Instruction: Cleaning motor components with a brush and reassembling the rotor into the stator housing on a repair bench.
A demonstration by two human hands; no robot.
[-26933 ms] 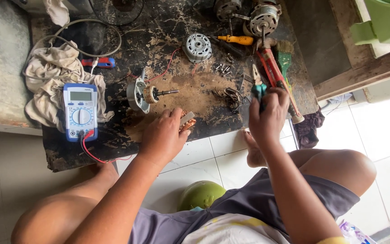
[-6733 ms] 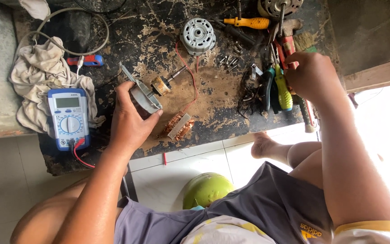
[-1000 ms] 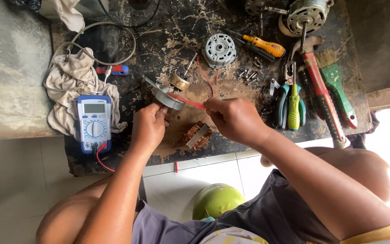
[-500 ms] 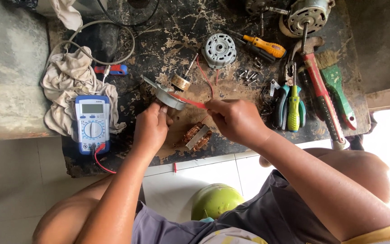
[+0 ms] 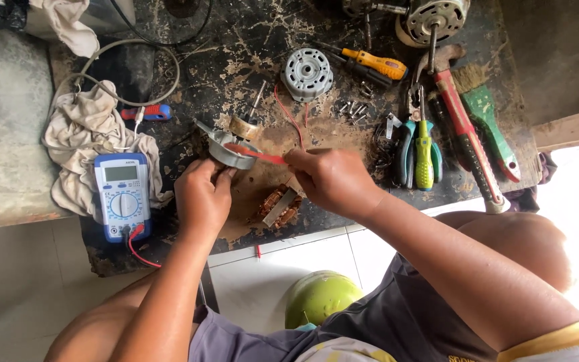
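Note:
My left hand (image 5: 204,196) grips a small motor rotor with a round metal end plate (image 5: 229,149) and a brass-coloured shaft end, tilted over the dark worn board (image 5: 249,40). My right hand (image 5: 330,179) pinches a red test probe (image 5: 257,153) whose tip rests on the plate. A red wire (image 5: 291,117) runs up from the right hand. A copper-wound stator (image 5: 277,205) lies on the board just below and between both hands.
A blue multimeter (image 5: 122,196) lies on a rag at the left with a red lead plugged in. A grey motor cover (image 5: 307,72), loose screws (image 5: 353,109), screwdrivers, pliers (image 5: 418,151), a hammer (image 5: 467,131) and a green brush lie to the right.
Since a second ago both hands hold nearly still; the probe stays against the end plate. Much earlier the right hand was over at the tools on the right.

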